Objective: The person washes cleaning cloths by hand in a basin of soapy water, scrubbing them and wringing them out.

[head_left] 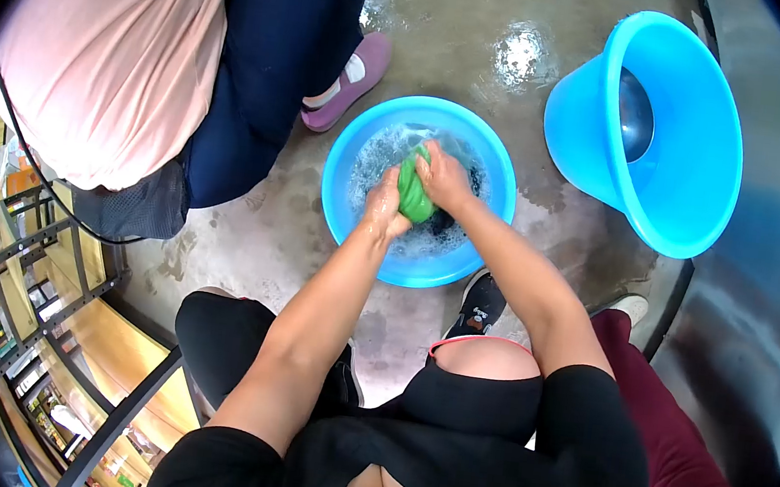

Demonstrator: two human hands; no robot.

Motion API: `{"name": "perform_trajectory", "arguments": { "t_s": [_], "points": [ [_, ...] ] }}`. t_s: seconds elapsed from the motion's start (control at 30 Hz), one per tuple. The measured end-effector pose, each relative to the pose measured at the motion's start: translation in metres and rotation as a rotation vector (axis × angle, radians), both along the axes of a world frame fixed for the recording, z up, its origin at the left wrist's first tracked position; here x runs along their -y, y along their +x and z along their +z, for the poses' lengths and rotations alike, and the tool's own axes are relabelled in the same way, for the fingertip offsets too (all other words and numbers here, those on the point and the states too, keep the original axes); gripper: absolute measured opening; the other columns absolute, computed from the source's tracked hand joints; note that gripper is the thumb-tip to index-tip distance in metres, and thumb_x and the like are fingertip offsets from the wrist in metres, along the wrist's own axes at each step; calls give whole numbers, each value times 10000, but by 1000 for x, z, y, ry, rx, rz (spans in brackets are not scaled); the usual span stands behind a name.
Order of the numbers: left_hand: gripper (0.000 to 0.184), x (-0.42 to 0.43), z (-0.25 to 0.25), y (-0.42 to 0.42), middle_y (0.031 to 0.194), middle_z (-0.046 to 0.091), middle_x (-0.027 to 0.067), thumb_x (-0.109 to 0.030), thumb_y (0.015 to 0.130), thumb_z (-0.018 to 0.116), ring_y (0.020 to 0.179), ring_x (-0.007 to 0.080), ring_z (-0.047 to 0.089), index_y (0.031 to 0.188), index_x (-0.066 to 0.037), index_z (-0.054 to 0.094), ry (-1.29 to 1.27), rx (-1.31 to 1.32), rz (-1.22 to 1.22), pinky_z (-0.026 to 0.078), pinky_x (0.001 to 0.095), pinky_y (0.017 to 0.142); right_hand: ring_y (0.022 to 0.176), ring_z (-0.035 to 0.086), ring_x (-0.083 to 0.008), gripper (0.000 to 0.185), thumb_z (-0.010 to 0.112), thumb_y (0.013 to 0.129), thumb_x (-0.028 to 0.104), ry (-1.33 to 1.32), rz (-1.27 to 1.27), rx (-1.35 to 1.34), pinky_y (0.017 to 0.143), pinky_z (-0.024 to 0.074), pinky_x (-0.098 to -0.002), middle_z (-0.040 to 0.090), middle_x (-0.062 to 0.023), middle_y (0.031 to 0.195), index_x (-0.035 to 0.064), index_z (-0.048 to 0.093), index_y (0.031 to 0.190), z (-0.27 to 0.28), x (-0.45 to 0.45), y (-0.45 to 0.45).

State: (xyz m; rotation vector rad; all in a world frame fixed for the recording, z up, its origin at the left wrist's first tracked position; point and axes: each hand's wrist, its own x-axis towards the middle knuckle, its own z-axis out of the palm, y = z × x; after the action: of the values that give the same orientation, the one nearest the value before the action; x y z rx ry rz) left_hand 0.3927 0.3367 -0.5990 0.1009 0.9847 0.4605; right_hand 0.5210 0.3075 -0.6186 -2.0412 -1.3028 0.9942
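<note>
A bunched green cloth (417,187) is held between both hands over a blue basin (346,118) of foamy water. My left hand (385,203) grips its left side, fingers wrapped round it. On its upper right side, my right hand (443,176) is closed on the same cloth. The foamy water (375,160) lies around and below the hands, with something dark in it beneath them that I cannot make out.
A large blue bucket (577,121) lies tipped on the wet floor (470,51) at the upper right. A person in a pink top (123,50) is at the upper left. A maroon trouser leg (666,439) shows at lower right, metal shelving (66,303) at lower left.
</note>
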Motion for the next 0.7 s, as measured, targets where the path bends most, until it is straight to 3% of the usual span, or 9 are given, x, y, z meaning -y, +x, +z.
{"name": "perform_trajectory", "arguments": {
  "t_s": [0.17, 0.23, 0.3, 0.37, 0.4, 0.47, 0.57, 0.6, 0.7],
  "points": [
    [513, -13, -34, -24, 1289, 376, 141, -224, 917, 462, 1158, 305, 424, 1344, -71, 222, 56, -23, -9, 410, 477, 912, 911, 524, -434, 355, 499, 858, 321, 30, -327, 270, 692, 436, -496, 549, -267, 962, -3, 481, 1002, -48, 9, 2],
    [423, -12, -28, -27, 1286, 375, 125, -224, 928, 428, 1161, 317, 409, 1303, -74, 302, 158, -189, -102, 361, 521, 942, 869, 539, -436, 369, 519, 847, 346, 188, 262, 310, 704, 450, -477, 559, -240, 960, 20, 517, 1020, -41, 22, 7],
    [439, -13, -39, -33, 1324, 335, 120, -231, 925, 432, 1176, 327, 393, 1321, -105, 292, -49, -222, -42, 312, 547, 969, 971, 525, -388, 396, 576, 796, 373, 46, 179, 388, 725, 458, -471, 540, -212, 1088, 44, 553, 1015, -37, 6, 9],
    [479, -14, -15, -25, 1360, 292, 126, -327, 921, 419, 1187, 347, 377, 1326, -111, 285, -29, -179, -83, 291, 572, 967, 1003, 519, -379, 433, 617, 756, 386, -230, -79, -72, 730, 460, -467, 535, -209, 1113, 47, 569, 1021, -32, -15, 13],
    [491, -20, 5, -18, 1357, 307, 127, -379, 913, 410, 1192, 341, 372, 1312, -109, 317, -108, -67, -86, 294, 561, 969, 1018, 514, -373, 460, 639, 733, 387, -43, -27, -292, 749, 449, -457, 525, -225, 1124, 19, 565, 999, -31, -13, 6],
    [629, -25, -15, -22, 1247, 436, 164, -516, 855, 450, 1100, 347, 473, 1314, -115, 296, -117, 181, -85, 410, 540, 869, 968, 524, -377, 407, 641, 733, 341, 250, 58, -64, 747, 436, -445, 542, -221, 1061, 8, 554, 950, 23, 6, -19],
    [564, -33, -29, -24, 1059, 564, 153, -467, 846, 507, 919, 303, 575, 1245, -85, 395, -238, 354, -180, 466, 443, 814, 861, 522, -355, 453, 706, 666, 169, 487, 182, -124, 716, 424, -437, 508, -159, 880, 71, 460, 1035, 73, 30, -50],
    [494, -30, -22, -22, 920, 607, 133, -410, 843, 540, 770, 268, 603, 1174, -50, 469, -86, 96, -177, 488, 387, 769, 838, 526, -357, 420, 694, 678, 180, 509, 153, -104, 693, 430, -442, 510, -149, 879, 80, 466, 1016, 89, 35, -61],
    [439, -18, 36, 0, 990, 587, 132, -358, 850, 550, 859, 248, 592, 1143, -36, 499, 14, -345, -286, 484, 381, 795, 821, 533, -365, 372, 660, 710, 232, 523, 136, 6, 665, 443, -447, 517, -142, 891, 91, 478, 1002, 76, 39, -72]
  ]
}}
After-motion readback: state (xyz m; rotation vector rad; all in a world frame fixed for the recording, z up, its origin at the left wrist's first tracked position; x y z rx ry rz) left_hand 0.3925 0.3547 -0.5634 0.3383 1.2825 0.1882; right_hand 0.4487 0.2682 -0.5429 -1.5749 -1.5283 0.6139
